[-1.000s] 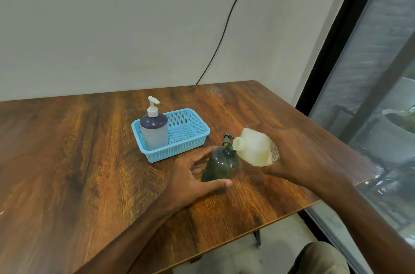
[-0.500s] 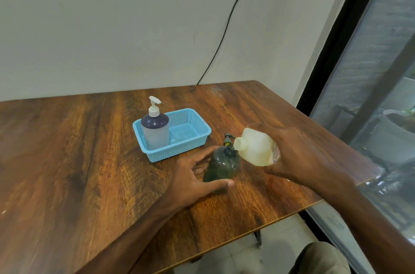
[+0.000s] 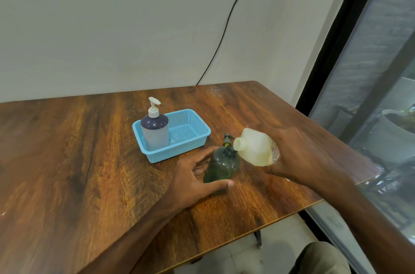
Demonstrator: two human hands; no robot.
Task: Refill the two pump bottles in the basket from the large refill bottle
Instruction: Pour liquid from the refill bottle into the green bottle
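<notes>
— Which step am I on?
— Filling the green bottle (image 3: 221, 166), I judge. It stands on the table (image 3: 89, 161) beside the basket (image 3: 179, 153). Your left hand (image 3: 193, 179) wraps round it; your right hand (image 3: 298, 154) grips the tipped refill bottle (image 3: 254, 149), spout at the open neck. Next, level it before overflow.
— Any writing?
— Red print on the refill bottle, too small to read. The blue bottle (image 3: 154, 132) waits in the basket.

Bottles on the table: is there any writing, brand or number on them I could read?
Label on the refill bottle, red print: too blurred to read.
Small mark on the pump bottle in the basket: too small to read.
The green bottle: no text shows.
</notes>
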